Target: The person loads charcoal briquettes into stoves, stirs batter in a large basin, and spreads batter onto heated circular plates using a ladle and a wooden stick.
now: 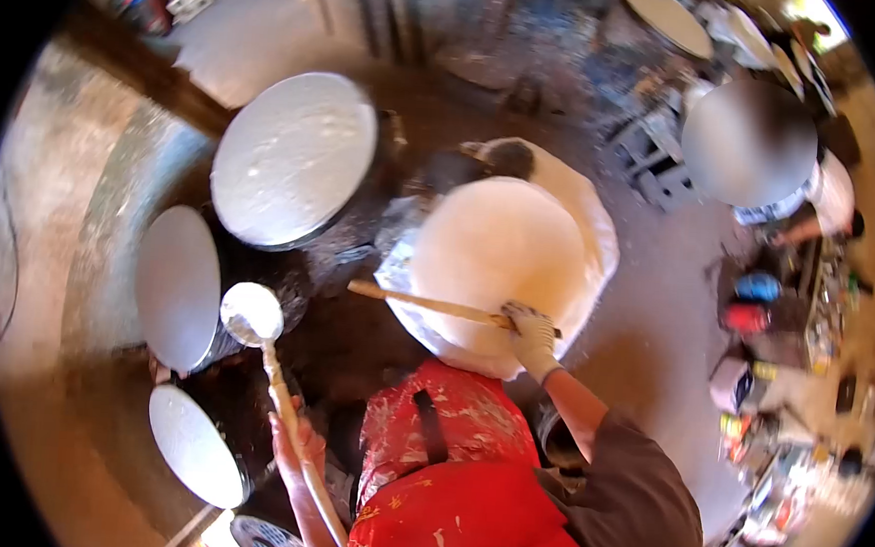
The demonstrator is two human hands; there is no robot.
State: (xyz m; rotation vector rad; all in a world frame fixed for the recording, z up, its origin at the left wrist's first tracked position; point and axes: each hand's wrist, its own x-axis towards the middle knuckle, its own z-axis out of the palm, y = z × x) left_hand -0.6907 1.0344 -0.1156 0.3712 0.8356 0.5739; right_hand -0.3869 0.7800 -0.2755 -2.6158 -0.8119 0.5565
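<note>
My left hand (299, 446) is wrapped round the long pale handle of a ladle (253, 314), whose round bowl is coated white and held above the dark floor. My right hand (530, 341), in a light glove, grips a long flat wooden stick (436, 304). This stick lies across the near part of a large round cream-coloured sheet (497, 257), seemingly just over it or touching it; I cannot tell which. Under the sheet is a wider pale cloth or plastic covering (596, 218) on a round support.
To the left stand several round white-topped pans, a large one (294, 159), a tilted-looking one (178, 288) and a lower one (196, 446). A wooden post (149, 75) rises behind them. At right, another person (831, 197) is by a shelf of bottles and containers.
</note>
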